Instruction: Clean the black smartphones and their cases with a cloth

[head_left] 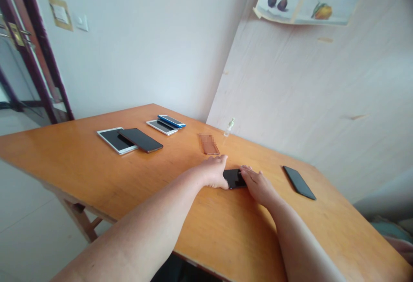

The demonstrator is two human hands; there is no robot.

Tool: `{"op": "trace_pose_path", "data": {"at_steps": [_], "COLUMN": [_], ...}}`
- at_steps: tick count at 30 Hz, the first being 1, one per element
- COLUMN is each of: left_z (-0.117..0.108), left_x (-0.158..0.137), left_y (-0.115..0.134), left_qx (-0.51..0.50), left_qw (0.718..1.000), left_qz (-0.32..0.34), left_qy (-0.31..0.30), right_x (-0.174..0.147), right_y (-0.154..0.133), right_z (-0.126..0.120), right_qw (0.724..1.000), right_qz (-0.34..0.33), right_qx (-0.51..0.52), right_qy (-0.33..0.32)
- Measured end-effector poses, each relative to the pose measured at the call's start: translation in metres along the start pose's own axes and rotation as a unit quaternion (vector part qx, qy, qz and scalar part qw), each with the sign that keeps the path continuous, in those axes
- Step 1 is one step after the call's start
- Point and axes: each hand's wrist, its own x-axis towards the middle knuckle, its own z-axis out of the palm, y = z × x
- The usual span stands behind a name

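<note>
A black smartphone (234, 178) lies screen up on the wooden table, sideways between my two hands. Its left end is gripped by my left hand (213, 172), thumb at the near edge and fingers toward the far edge. My right hand (258, 184) is closed over the other end, with its fingers reaching to the far edge; its thumb is hidden. Just beyond my left hand rests a clear phone case (210, 145), partly pixelated. Further right, apart from my hands, is a dark phone or tablet (299, 182).
On the left, a dark tablet (140, 140) overlaps a white tablet (113, 139). Behind them, a blue-edged phone (172, 121) leans on a white phone (161, 126). A small clear bottle (229, 128) stands near the wall. The wooden table (97, 174) ends at the left front.
</note>
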Motion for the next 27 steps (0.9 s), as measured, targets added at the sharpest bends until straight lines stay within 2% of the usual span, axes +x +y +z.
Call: {"op": "trace_pose_path", "data": {"at_steps": [2,3,7,9,11,14,16,18,22,23,25,27], "left_z": [0.0,0.0,0.0,0.0,0.001,0.002,0.003,0.003,0.003,0.003,0.003,0.003], "left_x": [0.001,0.001,0.003,0.003,0.004,0.005,0.005,0.006,0.006,0.006,0.006,0.005], "left_y": [-0.001,-0.001,-0.006,-0.008,-0.009,-0.01,-0.009,-0.01,-0.011,-0.011,-0.011,-0.01], "left_qx": [-0.016,-0.026,-0.054,-0.057,-0.06,-0.062,-0.064,-0.065,-0.068,-0.069,-0.07,-0.07], "left_qw": [1.0,1.0,0.998,0.998,0.997,0.997,0.996,0.996,0.996,0.996,0.996,0.996], "left_qz": [-0.004,-0.009,-0.029,-0.034,-0.042,-0.051,-0.053,-0.053,-0.053,-0.053,-0.054,-0.055], "left_qy": [-0.006,-0.007,-0.007,-0.008,-0.009,-0.011,-0.012,-0.011,-0.006,-0.005,-0.007,-0.011], "right_x": [0.001,0.0,-0.009,-0.009,-0.003,0.006,0.007,0.0,-0.018,-0.021,-0.02,-0.014], "right_y": [0.007,0.004,-0.032,-0.039,-0.027,0.006,0.016,0.005,-0.041,-0.046,-0.041,-0.02], "right_z": [0.0,0.001,0.006,0.007,0.006,0.003,0.001,0.0,-0.003,-0.004,-0.008,-0.012], "right_qw": [0.999,1.0,0.991,0.985,0.992,1.0,0.997,0.997,0.989,0.987,0.989,0.995], "right_qz": [0.027,0.016,-0.125,-0.159,-0.12,0.005,0.047,0.023,-0.126,-0.141,-0.125,-0.067], "right_qx": [-0.023,-0.026,0.025,0.042,0.026,-0.027,-0.059,-0.076,-0.034,-0.019,-0.019,-0.06], "right_qy": [0.01,0.007,-0.038,-0.054,-0.041,-0.002,0.005,-0.007,-0.065,-0.076,-0.076,-0.051]}}
